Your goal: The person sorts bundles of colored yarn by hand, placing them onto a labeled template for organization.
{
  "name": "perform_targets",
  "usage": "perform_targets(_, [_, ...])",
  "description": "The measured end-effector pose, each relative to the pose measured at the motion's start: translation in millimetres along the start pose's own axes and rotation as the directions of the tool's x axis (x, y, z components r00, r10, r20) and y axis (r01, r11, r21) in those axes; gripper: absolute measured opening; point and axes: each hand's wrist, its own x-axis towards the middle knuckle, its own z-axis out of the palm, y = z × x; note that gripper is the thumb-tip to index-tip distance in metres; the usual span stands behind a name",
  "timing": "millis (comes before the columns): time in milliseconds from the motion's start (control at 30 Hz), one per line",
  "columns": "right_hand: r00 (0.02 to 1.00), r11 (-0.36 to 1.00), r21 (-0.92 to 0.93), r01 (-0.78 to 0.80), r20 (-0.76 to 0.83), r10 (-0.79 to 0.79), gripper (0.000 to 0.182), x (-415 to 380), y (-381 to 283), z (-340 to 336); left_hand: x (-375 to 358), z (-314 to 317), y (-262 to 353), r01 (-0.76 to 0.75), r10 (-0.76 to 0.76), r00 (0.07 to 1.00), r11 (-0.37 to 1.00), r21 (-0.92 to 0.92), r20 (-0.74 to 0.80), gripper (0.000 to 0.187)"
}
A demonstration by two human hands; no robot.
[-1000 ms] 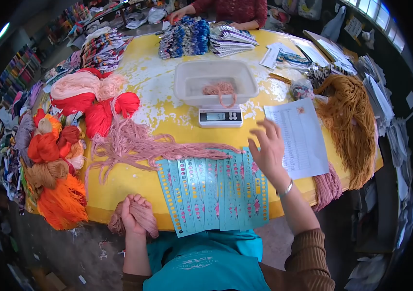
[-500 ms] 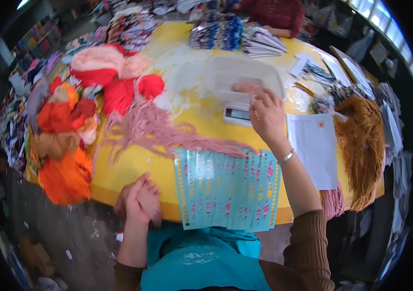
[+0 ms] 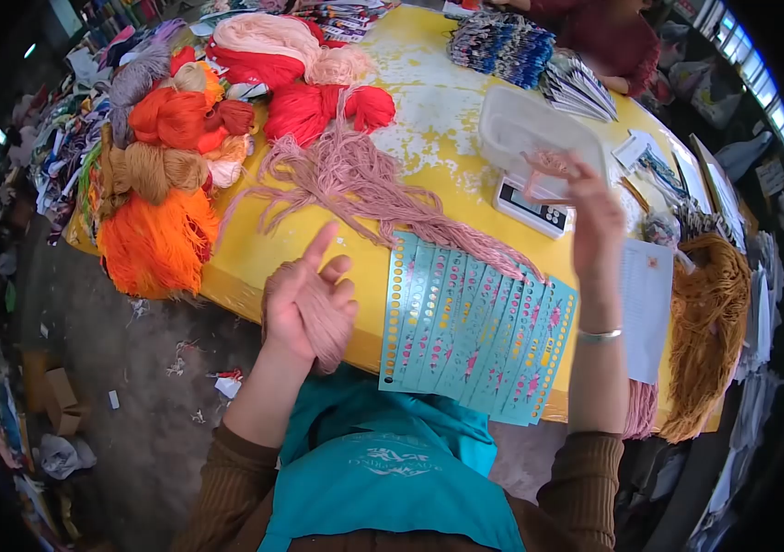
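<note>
My left hand (image 3: 304,308) is raised over the table's front edge, with a bundle of pink yarn (image 3: 323,317) lying across its palm and its fingers partly spread around it. My right hand (image 3: 597,212), blurred by motion, pinches a small loop of pink yarn (image 3: 550,166) in front of the clear plastic box (image 3: 502,115). That box rests on a white digital scale (image 3: 516,207). Long pink strands (image 3: 355,170) lie loose on the table, their ends reaching the top of the overlapping turquoise punched cards (image 3: 474,322).
Red skeins (image 3: 309,110) and orange skeins (image 3: 157,239) are piled at the left. A printed sheet (image 3: 645,294) and brown yarn (image 3: 709,331) lie at the right. Across the yellow table (image 3: 442,69), another person in a dark red sleeve (image 3: 608,41) is beside folded sample cards (image 3: 580,87).
The view has swung left. My right hand has drawn back from the box with the yarn, and my left hand has risen and turned, its fingers opening from a tighter curl.
</note>
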Motion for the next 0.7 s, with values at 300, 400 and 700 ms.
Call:
perform_targets(300, [0.643,0.872,-0.11,0.478,-0.633,-0.432,0.022,-16,-173,-219,2,3,64,-0.198,0.187,0.973,0.977,0.079,0.135,0.035])
perform_targets(400, [0.682,0.861,-0.286,0.421,-0.526,-0.508,0.011,-34,-164,-185,11,16,61,-0.23,0.247,0.969,0.897,0.376,0.004,0.026])
perform_targets(700, [0.793,0.825,-0.482,-0.296,0.357,0.493,0.01,-69,2,44,46,42,-12,-0.028,0.022,0.999,-0.058,0.998,0.029,0.028])
